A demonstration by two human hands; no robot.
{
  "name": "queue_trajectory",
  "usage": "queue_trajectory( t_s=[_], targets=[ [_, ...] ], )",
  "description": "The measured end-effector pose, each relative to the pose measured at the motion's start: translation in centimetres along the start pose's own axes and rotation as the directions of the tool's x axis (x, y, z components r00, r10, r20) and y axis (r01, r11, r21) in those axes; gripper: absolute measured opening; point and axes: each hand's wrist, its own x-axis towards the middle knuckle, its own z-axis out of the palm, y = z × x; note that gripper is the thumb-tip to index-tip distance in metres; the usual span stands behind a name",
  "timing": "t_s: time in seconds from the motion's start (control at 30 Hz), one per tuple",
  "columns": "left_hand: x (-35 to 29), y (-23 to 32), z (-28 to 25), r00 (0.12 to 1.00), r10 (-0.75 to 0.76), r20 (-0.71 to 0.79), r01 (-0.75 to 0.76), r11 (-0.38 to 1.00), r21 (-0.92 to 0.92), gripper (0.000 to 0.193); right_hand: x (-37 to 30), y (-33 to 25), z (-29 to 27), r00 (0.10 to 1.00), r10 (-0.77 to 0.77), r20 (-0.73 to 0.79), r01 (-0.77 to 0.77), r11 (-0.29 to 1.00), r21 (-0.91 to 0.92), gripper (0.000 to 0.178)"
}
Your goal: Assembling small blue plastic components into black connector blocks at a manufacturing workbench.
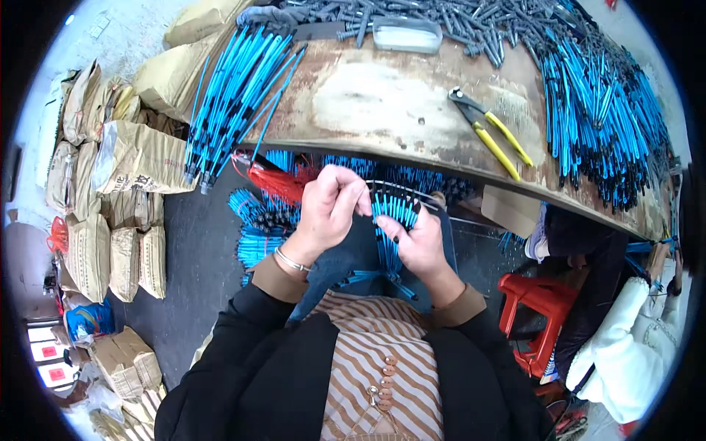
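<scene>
My right hand is closed round a fanned row of thin blue rods with black tips, held over my lap. Its thumb presses on the near side of the row. My left hand is at the row's left end, thumb and forefinger pinched together. What that pinch holds is too small to make out. A thin pale strip curves past the tips of the rods. More blue rods hang down below my right hand.
Yellow-handled pliers lie on the worn wooden table. Blue rods are heaped at its left and right; grey parts and a clear tray lie behind. A red stool and a person in white are at right.
</scene>
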Motion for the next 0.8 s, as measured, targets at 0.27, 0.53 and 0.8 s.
queue_trajectory(
  t_s=[0.27, 0.53, 0.8],
  targets=[
    [6.2, 4.8, -5.0, 0.938, -0.077, 0.338, -0.074, 0.908, 0.412, 0.023, 1.1, -0.8, -0.9, 0.999, -0.013, 0.034, 0.012, 1.000, 0.025, 0.010],
    [24.2, 5.5, -7.6, 0.997, -0.011, 0.077, -0.048, 0.697, 0.715, 0.023, 2.9, 0.7, -2.0, 0.996, 0.059, 0.068, -0.066, 0.991, 0.118, 0.007],
    [39.1, -2.8, -4.1, 0.792, 0.433, 0.430, -0.503, 0.063, 0.862, 0.031, 4.7, 1.7, -3.0, 0.990, 0.131, 0.047, -0.137, 0.978, 0.159, 0.007]
  ],
)
